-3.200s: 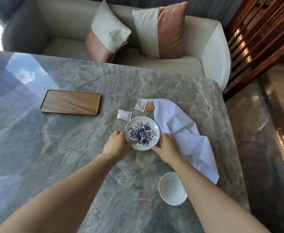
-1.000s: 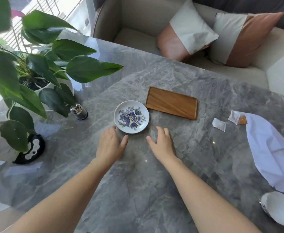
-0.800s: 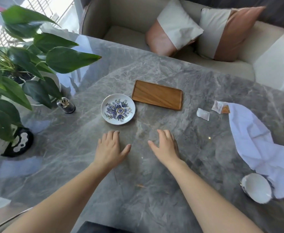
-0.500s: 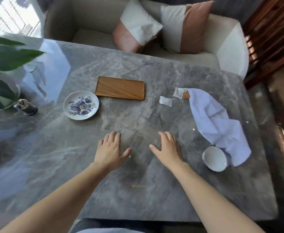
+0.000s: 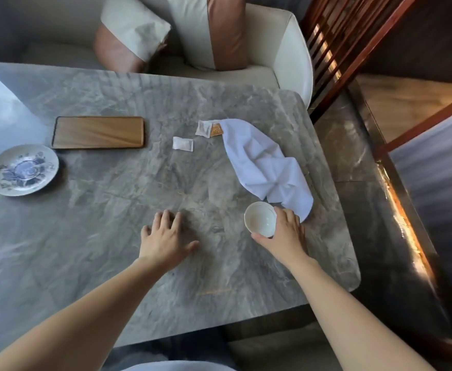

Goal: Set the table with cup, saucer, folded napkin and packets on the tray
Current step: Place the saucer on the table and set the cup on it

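The white cup [image 5: 260, 218] stands upright near the table's right side, and my right hand [image 5: 283, 235] wraps its thumb and fingers around it. My left hand [image 5: 166, 241] rests flat and spread on the marble, holding nothing. The blue-flowered saucer [image 5: 22, 170] lies at the far left. Beside it, further back, is the bare wooden tray [image 5: 98, 132]. A crumpled white napkin [image 5: 265, 163] lies unfolded behind the cup. One white packet [image 5: 183, 143] lies alone; a second white packet [image 5: 204, 128] and an orange packet [image 5: 216, 129] sit at the napkin's far end.
The grey marble table [image 5: 128, 199] ends at a rounded right edge close to the cup. A cream sofa with two cushions [image 5: 200, 30] stands behind it. A dark wooden slatted screen [image 5: 353, 46] is at the right.
My right hand has moved right and closed around the cup. The view has swung right, so the plant is gone from sight and the saucer sits at the left edge.
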